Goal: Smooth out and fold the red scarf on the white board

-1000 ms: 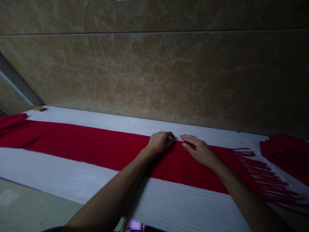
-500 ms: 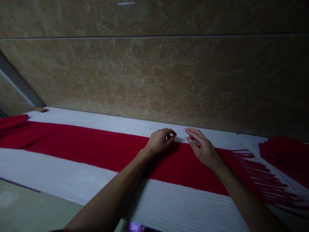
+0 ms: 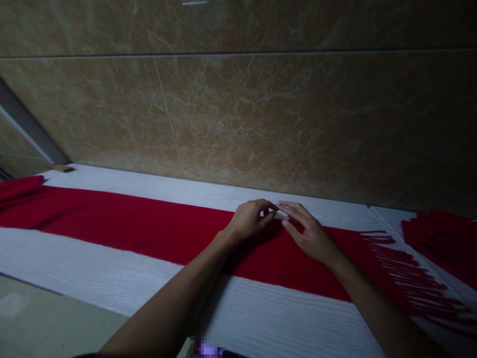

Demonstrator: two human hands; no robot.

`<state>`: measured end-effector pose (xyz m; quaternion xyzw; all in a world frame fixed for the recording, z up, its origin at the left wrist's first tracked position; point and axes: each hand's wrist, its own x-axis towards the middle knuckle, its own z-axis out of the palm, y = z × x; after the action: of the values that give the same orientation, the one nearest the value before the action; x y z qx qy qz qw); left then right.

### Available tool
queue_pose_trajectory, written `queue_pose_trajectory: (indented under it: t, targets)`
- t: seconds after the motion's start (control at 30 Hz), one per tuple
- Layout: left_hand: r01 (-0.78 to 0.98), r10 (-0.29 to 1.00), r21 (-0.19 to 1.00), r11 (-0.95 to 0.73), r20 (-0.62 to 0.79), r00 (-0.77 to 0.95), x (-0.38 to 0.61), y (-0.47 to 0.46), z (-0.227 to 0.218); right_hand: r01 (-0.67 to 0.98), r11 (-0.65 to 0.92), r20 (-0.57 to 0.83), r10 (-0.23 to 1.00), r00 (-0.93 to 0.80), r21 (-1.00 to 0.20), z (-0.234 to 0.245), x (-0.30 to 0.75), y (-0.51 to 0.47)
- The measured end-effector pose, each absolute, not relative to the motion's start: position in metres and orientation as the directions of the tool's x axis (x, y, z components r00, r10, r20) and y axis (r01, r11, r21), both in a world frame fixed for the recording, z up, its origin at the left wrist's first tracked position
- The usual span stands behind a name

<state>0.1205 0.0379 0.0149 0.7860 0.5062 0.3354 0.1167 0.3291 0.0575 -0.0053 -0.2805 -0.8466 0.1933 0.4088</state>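
Note:
A long red scarf (image 3: 149, 226) lies flat along a white table (image 3: 112, 278), with its fringe (image 3: 402, 268) at the right end. My left hand (image 3: 249, 221) is curled at the scarf's far edge, thumb and forefinger pinched together on the cloth. My right hand (image 3: 307, 233) lies beside it on the scarf with its fingers stretched out. Its fingertips meet the left fingertips at the far edge. Both forearms reach across the table's near side.
A brown marble-tiled wall (image 3: 261, 124) rises right behind the table. More red fringed cloth (image 3: 443, 238) lies at the far right. The scarf bunches at the far left (image 3: 18, 186), near a small wooden piece (image 3: 61, 168). Floor (image 3: 44, 323) shows at lower left.
My right hand lifted slightly, then slid left until its fingertips met the left hand's. The left hand stayed at the scarf's far edge, with its pinch tightening.

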Motion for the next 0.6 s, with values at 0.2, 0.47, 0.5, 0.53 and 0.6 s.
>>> queue_pose_trajectory:
  t: [0.2,0.47,0.5,0.53,0.6]
  targets:
    - [0.691,0.885,0.572,-0.441,0.403,0.231,0.1214,0.0373,0.0168,0.303,0.784,0.578,0.609,-0.543,-0.542,-0.0025,0.3298,0.0565]
    - [0.647,0.878,0.611,-0.456,0.426,0.217,0.1218,0.0401,0.0131,0.294,0.790,0.572,0.599,-0.560,-0.539,-0.0049,0.3286,0.0561]
    - [0.648,0.883,0.617,-0.448,0.421,0.209,0.1221,0.0400,0.0132,0.294,0.792,0.571,0.596,-0.565,-0.536,-0.0047,0.3284,0.0560]
    - [0.651,0.886,0.618,-0.441,0.416,0.205,0.1223,0.0398,0.0134,0.293,0.793,0.570,0.593,-0.568,-0.534,-0.0045,0.3283,0.0558]
    - [0.656,0.890,0.618,-0.432,0.408,0.202,0.1226,0.0392,0.0143,0.293,0.792,0.570,0.595,-0.567,-0.535,-0.0040,0.3283,0.0557]
